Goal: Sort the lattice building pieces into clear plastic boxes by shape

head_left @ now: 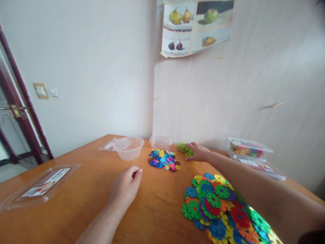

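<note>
My left hand (126, 187) rests on the wooden table as a loose fist, with nothing showing in it. Stretched out to the back, my right hand (199, 152) has its thumb and fingers apart around the right side of a small pile of green pieces (183, 148), touching its edge. Left of that pile lies a heap of small multicoloured notched discs (164, 160). A bigger heap of large flower-shaped plastic discs (213, 200) spreads under my right forearm, which hides part of it. Behind my left hand stands a translucent round bowl (129, 149).
A clear plastic lid with a label (45, 183) lies at the left, and another lid (109, 145) sits beside the bowl. A clear container (160, 141) stands near the wall. At the right, a filled plastic box (250, 147) rests on another labelled lid (264, 167).
</note>
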Motion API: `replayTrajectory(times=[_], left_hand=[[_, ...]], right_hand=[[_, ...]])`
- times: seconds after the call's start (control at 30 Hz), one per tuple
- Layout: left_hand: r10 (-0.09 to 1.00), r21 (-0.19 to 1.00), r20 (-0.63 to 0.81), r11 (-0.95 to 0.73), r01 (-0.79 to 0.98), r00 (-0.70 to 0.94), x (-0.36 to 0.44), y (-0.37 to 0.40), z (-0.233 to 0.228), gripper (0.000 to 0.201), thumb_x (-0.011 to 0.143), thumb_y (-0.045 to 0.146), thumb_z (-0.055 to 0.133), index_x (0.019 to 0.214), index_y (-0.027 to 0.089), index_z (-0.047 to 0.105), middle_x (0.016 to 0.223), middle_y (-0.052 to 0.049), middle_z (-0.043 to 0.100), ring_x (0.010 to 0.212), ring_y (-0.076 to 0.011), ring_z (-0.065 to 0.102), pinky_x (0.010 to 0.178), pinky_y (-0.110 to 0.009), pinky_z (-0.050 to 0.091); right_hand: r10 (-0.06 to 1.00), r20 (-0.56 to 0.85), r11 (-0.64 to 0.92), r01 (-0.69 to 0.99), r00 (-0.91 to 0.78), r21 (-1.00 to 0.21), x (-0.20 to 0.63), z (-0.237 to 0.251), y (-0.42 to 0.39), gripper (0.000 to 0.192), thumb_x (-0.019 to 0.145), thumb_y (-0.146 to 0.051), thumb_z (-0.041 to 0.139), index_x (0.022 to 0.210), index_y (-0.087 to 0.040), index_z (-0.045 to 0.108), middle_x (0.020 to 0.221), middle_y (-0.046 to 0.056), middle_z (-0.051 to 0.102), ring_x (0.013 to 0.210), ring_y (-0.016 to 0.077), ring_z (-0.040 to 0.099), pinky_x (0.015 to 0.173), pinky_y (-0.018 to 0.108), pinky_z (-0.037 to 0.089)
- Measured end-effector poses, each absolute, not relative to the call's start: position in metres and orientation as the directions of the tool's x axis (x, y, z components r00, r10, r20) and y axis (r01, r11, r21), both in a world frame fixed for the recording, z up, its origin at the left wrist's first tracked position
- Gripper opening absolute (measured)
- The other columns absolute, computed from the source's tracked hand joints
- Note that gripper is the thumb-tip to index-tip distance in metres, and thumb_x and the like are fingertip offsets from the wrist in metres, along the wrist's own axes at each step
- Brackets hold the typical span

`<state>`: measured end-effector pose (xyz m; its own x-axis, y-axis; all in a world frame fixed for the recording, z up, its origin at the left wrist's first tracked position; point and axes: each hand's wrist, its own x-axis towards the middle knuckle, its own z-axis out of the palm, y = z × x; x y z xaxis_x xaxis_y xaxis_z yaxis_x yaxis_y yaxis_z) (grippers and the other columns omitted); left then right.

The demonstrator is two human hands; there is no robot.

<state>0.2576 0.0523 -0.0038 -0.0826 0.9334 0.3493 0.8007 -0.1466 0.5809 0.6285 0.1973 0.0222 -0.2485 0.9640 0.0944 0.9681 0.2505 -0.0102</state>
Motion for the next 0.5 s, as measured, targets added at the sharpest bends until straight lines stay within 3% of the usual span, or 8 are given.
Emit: replayTrajectory(times=[0.23,0.5], left_hand=[[0.934,0.567,0.349,-0.146,0.811,-0.075,0.257,0.054,-0.005,0.032,0.092,0.047,0.04,0.079,0.023,0.057,0.076,0.0,0.066,0.072,-0.0173,0.058,0.058,-0.026,0.03],[0.93,0.559,0.362,-0.163,0.813,-0.062,0.256,0.055,-0.008,0.032,0.092,0.047,0.041,0.079,0.023,0.059,0.076,-0.001,0.067,0.072,-0.0177,0.059,0.06,-0.026,0.032]], right_hand=[[0.954,0.102,0.283,0.959,-0.282,0.008,0.63,0.023,0.183,0.078,0.075,-0.059,0.065,0.145,-0.034,0.041,0.141,0.01,0.046,0.123,0.031,0.053,0.099,0.04,0.042],[0.937,0.089,0.337,0.941,-0.338,0.026,0.629,0.026,0.175,0.071,0.076,-0.05,0.066,0.142,-0.033,0.047,0.141,0.009,0.048,0.121,0.0304,0.054,0.097,0.04,0.043]])
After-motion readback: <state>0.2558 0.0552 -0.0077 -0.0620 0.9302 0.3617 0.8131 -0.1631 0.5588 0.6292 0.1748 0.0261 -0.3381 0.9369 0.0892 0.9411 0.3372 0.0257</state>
